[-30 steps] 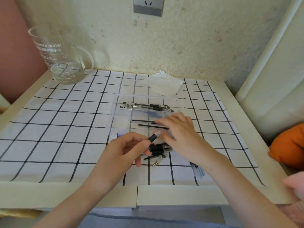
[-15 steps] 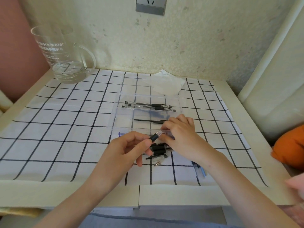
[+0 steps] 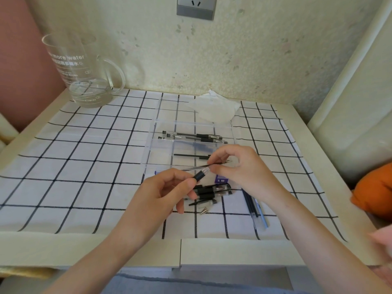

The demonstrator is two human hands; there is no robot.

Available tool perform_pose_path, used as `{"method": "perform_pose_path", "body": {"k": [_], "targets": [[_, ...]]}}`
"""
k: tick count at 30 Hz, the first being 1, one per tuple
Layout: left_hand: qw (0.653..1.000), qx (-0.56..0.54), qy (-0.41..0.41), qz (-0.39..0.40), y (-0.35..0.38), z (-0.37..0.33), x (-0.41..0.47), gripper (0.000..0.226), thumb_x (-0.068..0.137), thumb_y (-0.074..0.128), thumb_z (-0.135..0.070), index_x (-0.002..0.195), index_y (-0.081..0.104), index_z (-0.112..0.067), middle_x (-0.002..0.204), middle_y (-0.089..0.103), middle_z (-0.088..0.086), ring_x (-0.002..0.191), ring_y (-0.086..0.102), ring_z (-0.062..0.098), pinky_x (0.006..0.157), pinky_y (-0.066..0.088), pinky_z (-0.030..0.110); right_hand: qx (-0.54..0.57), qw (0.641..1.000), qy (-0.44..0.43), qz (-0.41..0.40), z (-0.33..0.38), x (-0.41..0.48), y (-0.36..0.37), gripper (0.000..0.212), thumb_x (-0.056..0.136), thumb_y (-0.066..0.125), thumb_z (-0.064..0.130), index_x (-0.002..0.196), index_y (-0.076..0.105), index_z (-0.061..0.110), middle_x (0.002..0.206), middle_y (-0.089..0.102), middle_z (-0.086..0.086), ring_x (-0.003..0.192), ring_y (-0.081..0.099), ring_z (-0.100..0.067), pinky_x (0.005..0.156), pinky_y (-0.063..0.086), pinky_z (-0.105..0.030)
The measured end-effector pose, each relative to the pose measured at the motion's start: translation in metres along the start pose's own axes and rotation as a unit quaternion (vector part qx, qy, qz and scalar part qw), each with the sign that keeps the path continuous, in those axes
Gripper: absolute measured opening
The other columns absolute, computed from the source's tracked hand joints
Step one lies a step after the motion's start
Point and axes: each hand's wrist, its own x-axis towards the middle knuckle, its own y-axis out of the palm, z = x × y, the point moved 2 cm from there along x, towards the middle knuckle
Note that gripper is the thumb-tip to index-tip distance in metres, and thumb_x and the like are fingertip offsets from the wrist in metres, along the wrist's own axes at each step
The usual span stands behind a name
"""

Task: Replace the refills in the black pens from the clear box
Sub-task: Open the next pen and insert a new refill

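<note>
Clear glossy plastic box (image 3: 161,149), checked cloth (image 3: 84,166) (matt), glass jug (image 3: 80,71)

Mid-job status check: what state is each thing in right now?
Left hand: grips pen barrel, clear end exposed.
Right hand: pinches black refill at the barrel mouth.
Clear box: open, two assembled pens and one spare refill inside.
Pen parts: lying loose on cloth.
Metal tip: detached, on cloth.
Glass jug: upright, little water.
</note>
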Motion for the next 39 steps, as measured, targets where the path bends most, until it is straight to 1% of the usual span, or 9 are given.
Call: {"method": "perform_pose_path", "body": {"k": [3,6,9,11,15,19,26,31,39], "targets": [[1.000,-0.002,0.002,0.001,0.000,-0.001,-0.001,0.012,0.080,0.060,-0.029,0.082,0.067,-0.021,0.067,0.069,-0.003,0.047,0.051,0.006,0.042,0.035,0.013,0.081,0.996,-0.001,-0.044,0.004,-0.002,-0.008,0.009,0.078,0.074,0.015,0.078,0.072,0.023,0.080,0.070,0.008,0.080,0.061,0.000,0.074,0.040,-0.004],[1.000,-0.001,0.003,-0.009,-0.001,0.000,-0.001,0.013,0.080,0.060,-0.030,0.083,0.068,-0.021,0.069,0.070,-0.002,0.048,0.051,0.007,0.043,0.036,0.014,0.213,0.975,0.024,-0.052,0.007,-0.003,-0.012,0.008,0.076,0.074,0.013,0.081,0.073,0.020,0.079,0.072,0.005,0.080,0.064,-0.004,0.075,0.046,-0.011],[1.000,-0.002,0.003,-0.022,-0.002,0.000,-0.001,0.011,0.081,0.060,-0.028,0.085,0.068,-0.020,0.069,0.070,-0.004,0.049,0.051,0.006,0.044,0.037,0.015,0.367,0.929,0.023,-0.048,0.010,-0.003,-0.017,0.015,0.071,0.070,0.017,0.086,0.073,0.013,0.076,0.071,0.006,0.080,0.065,-0.005,0.081,0.046,-0.020],[0.999,-0.003,0.005,-0.035,-0.003,0.001,0.000,0.009,0.082,0.061,-0.026,0.086,0.067,-0.022,0.071,0.071,-0.006,0.051,0.053,0.004,0.047,0.039,0.012,0.408,0.910,0.017,-0.076,0.010,-0.003,-0.021,0.019,0.071,0.067,0.020,0.087,0.071,0.011,0.071,0.068,0.007,0.074,0.061,-0.007,0.081,0.047,-0.023],[0.998,-0.020,0.005,-0.054,-0.004,0.003,0.003,0.006,0.085,0.060,-0.019,0.090,0.061,-0.020,0.073,0.072,-0.008,0.057,0.058,-0.004,0.054,0.043,0.006,0.438,0.890,0.008,-0.124,0.006,-0.003,-0.026,0.014,0.082,0.059,0.023,0.084,0.070,0.013,0.073,0.063,0.004,0.070,0.057,-0.008,0.074,0.048,-0.022],[0.999,-0.018,-0.005,-0.037,-0.003,0.005,0.003,0.009,0.087,0.057,-0.017,0.096,0.055,-0.016,0.071,0.072,-0.008,0.058,0.058,0.001,0.055,0.044,0.010,0.451,0.882,0.016,-0.136,0.004,-0.004,-0.023,0.018,0.093,0.051,0.016,0.084,0.066,0.011,0.070,0.059,0.004,0.068,0.054,-0.008,0.069,0.046,-0.021],[0.999,-0.022,-0.001,-0.027,-0.002,0.004,0.004,0.009,0.087,0.057,-0.015,0.095,0.054,-0.016,0.069,0.072,-0.008,0.058,0.058,0.002,0.054,0.043,0.010,0.455,0.879,0.011,-0.142,0.005,-0.003,-0.022,0.017,0.092,0.051,0.015,0.085,0.065,0.010,0.070,0.058,0.003,0.068,0.053,-0.009,0.071,0.045,-0.023],[0.999,-0.026,0.005,-0.023,-0.002,0.002,0.003,0.010,0.085,0.059,-0.014,0.093,0.055,-0.015,0.068,0.071,-0.006,0.058,0.057,0.004,0.055,0.043,0.011,0.412,0.900,0.009,-0.146,0.004,-0.003,-0.021,0.018,0.094,0.050,0.015,0.084,0.065,0.011,0.070,0.058,0.004,0.068,0.053,-0.009,0.070,0.046,-0.021],[0.999,-0.022,0.010,-0.026,-0.004,0.001,0.002,0.009,0.087,0.058,-0.014,0.095,0.055,-0.015,0.070,0.072,-0.006,0.058,0.059,0.004,0.056,0.044,0.011,0.473,0.868,0.013,-0.148,0.002,-0.002,-0.023,0.019,0.094,0.050,0.013,0.082,0.065,0.011,0.069,0.059,0.005,0.066,0.053,-0.008,0.070,0.046,-0.020]]}}
